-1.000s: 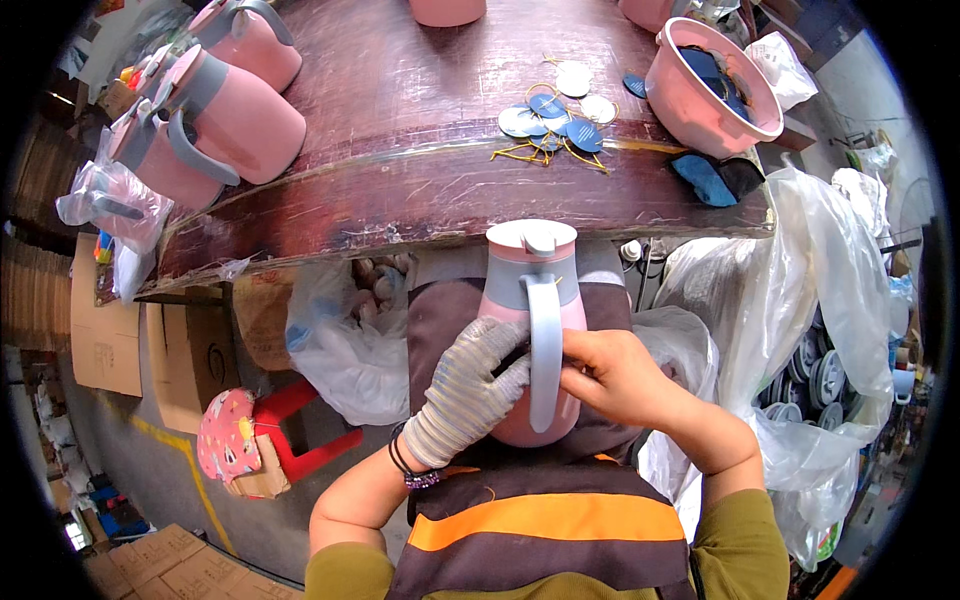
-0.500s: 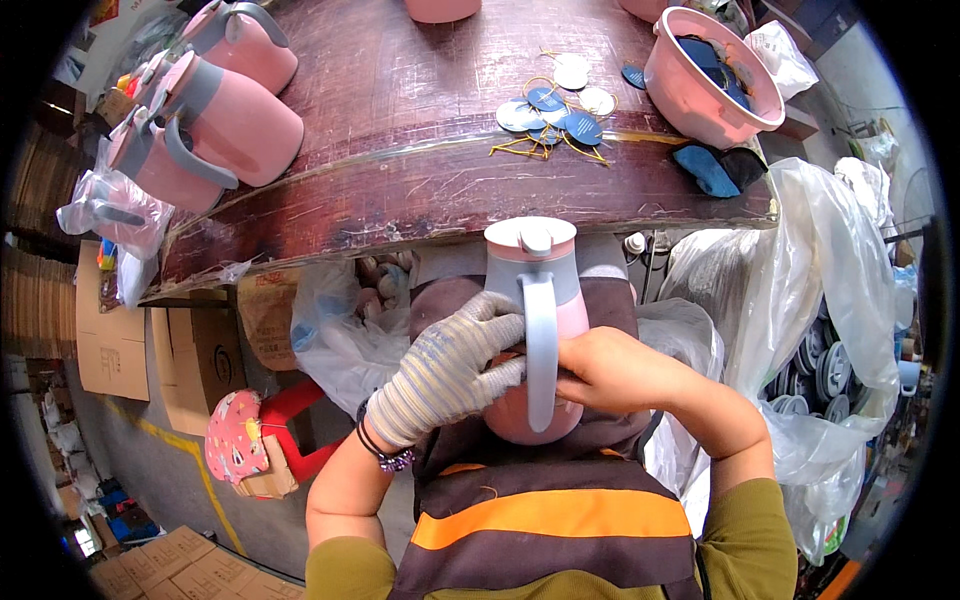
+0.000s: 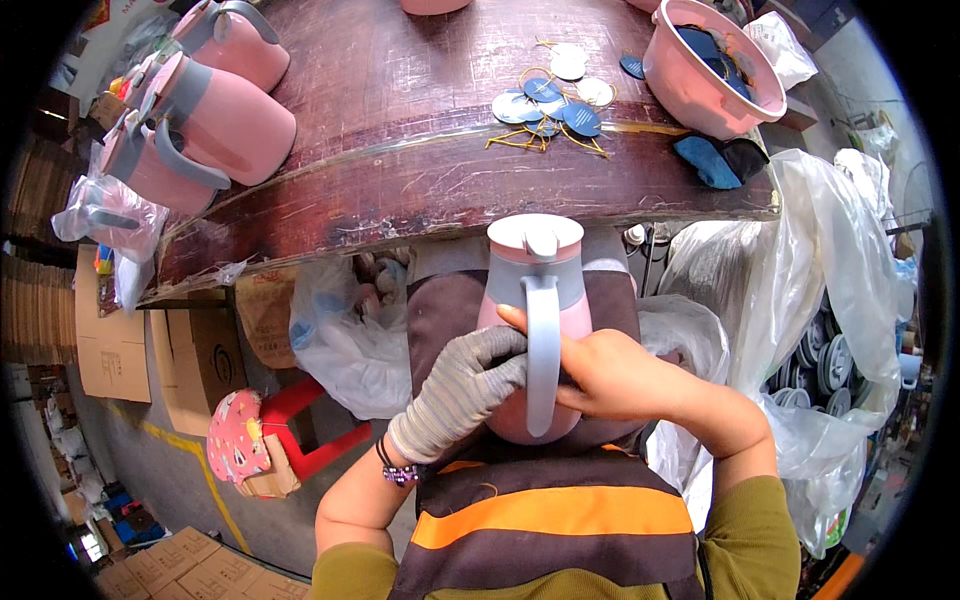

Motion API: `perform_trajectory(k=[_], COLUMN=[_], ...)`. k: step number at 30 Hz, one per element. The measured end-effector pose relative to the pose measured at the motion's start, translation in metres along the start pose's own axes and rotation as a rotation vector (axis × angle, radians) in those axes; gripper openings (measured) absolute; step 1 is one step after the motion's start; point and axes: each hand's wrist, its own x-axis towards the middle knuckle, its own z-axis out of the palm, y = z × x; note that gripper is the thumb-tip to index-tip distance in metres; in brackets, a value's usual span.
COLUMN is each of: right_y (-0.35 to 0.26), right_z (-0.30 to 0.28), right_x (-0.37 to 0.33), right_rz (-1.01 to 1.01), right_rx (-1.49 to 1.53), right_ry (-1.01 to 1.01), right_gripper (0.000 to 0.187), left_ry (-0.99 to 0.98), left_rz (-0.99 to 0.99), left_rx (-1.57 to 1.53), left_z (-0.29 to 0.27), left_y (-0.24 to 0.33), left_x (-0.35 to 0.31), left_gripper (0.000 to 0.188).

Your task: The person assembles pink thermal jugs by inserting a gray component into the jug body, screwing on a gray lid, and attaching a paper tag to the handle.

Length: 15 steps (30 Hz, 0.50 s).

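Observation:
A pink and grey insulated jug [image 3: 490, 425] with a white lid stands upright on my lap, its long grey-blue handle [image 3: 543, 370] facing me. My left hand [image 3: 465, 385], in a striped knitted glove, is closed, its fingertips pinched together at the handle's left side. My bare right hand [image 3: 610, 375] reaches in from the right behind the handle. One of its fingertips shows on the left side, above the gloved fingers. Its other fingers are curled. Anything small between the fingertips is hidden by the handle and the glove.
The dark red table [image 3: 380, 160] carries round blue and white tags [image 3: 560, 105] with yellow cords, several pink jugs [image 3: 225, 125] at left, a pink basin [image 3: 715, 70] and a blue-black cloth [image 3: 715, 160]. A red stool [image 3: 320, 430] stands left; a plastic bag of grey lids [image 3: 800, 300] is at right.
My left hand has drawn down and its fingers have curled in more. A fingertip of my right hand has come through to the handle's left side. The jug is nearly still.

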Motion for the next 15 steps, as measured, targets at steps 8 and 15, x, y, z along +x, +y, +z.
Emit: perform_trajectory(k=[8, 15], right_y=[0.027, 0.019], right_z=[0.005, 0.005], right_x=[-0.021, -0.019], right_rz=[-0.07, -0.187], right_rx=[0.496, 1.633], right_ry=[0.228, 0.195], right_gripper=[0.053, 0.048], left_ry=[-0.28, -0.046], left_rz=[0.126, -0.023], left_rx=[-1.147, -0.023], left_z=[-0.03, -0.015], left_y=[0.003, 0.044], left_x=[-0.015, -0.018], left_gripper=[0.015, 0.048])
